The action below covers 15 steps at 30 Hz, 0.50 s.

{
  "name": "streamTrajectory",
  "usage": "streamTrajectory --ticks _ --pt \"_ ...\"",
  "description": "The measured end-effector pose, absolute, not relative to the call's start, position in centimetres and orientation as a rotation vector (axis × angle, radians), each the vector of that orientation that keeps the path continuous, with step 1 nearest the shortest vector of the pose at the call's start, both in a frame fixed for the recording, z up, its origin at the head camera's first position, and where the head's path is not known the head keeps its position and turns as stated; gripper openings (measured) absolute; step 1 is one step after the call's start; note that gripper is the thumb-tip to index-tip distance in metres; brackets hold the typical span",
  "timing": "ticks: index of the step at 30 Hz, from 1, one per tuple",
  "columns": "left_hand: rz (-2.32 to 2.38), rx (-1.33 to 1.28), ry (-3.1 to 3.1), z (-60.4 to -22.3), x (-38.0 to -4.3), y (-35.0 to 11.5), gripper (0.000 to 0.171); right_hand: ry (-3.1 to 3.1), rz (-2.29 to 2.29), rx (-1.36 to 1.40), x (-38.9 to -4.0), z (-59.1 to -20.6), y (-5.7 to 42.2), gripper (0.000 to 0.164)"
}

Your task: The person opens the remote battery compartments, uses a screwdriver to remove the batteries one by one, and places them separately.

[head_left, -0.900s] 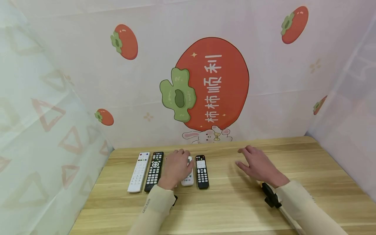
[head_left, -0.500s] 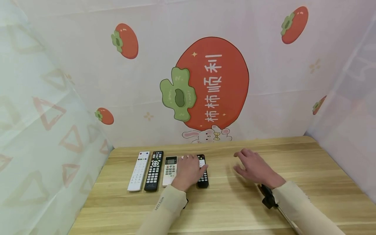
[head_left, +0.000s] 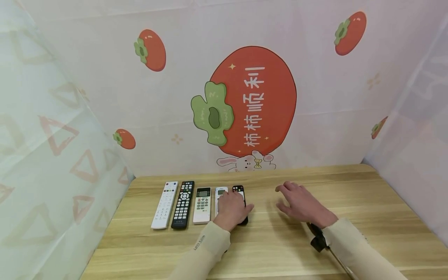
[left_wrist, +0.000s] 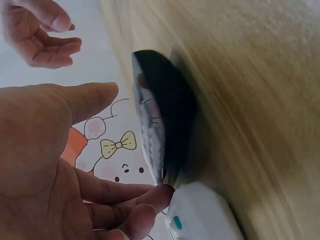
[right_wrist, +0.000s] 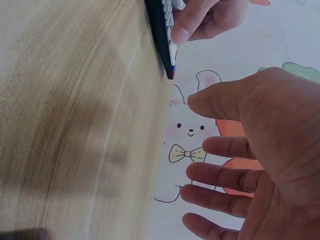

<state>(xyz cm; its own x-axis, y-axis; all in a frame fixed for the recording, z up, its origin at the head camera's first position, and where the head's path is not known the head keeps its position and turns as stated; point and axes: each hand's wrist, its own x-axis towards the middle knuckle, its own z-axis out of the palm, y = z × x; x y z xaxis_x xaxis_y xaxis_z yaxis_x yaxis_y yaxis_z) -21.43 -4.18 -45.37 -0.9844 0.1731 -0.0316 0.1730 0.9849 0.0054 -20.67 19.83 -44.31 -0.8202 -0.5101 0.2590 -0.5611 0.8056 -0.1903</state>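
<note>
My left hand (head_left: 230, 210) hovers over the two rightmost remote controls in a row, thumb spread out to the right. Beneath it lie a short black remote (head_left: 238, 189) and a small white remote (head_left: 221, 191), both partly hidden. The left wrist view has the fingertips (left_wrist: 164, 196) right beside where the black remote (left_wrist: 176, 112) meets the white one (left_wrist: 202, 215); whether they touch cannot be told. That thumb stands apart from the black remote. My right hand (head_left: 301, 204) is held above the wooden table to the right, fingers loosely bent and holding nothing.
Further left lie a long white remote (head_left: 164, 205), a long black remote (head_left: 183, 205) and a white remote with a small display (head_left: 202, 206). A black device with a thin rod (head_left: 317, 238) is under the right wrist. A printed cloth (head_left: 315, 128) rises behind the wooden table (head_left: 273, 249).
My left hand has moved right along the row, uncovering the white remote with the display and coming over the rightmost two. The right hand has shifted slightly left and nearer the body.
</note>
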Motion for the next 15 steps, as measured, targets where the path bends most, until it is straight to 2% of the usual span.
streamTrajectory --ticks 10,15 --pt "0.075 0.276 3.149 -45.87 -21.77 -3.5 0.069 -2.807 0.401 0.871 -20.64 -44.2 19.83 0.04" --pt "0.151 0.298 3.111 -46.02 -21.69 -3.41 0.06 -2.81 0.424 0.898 -20.86 -44.16 19.6 0.039"
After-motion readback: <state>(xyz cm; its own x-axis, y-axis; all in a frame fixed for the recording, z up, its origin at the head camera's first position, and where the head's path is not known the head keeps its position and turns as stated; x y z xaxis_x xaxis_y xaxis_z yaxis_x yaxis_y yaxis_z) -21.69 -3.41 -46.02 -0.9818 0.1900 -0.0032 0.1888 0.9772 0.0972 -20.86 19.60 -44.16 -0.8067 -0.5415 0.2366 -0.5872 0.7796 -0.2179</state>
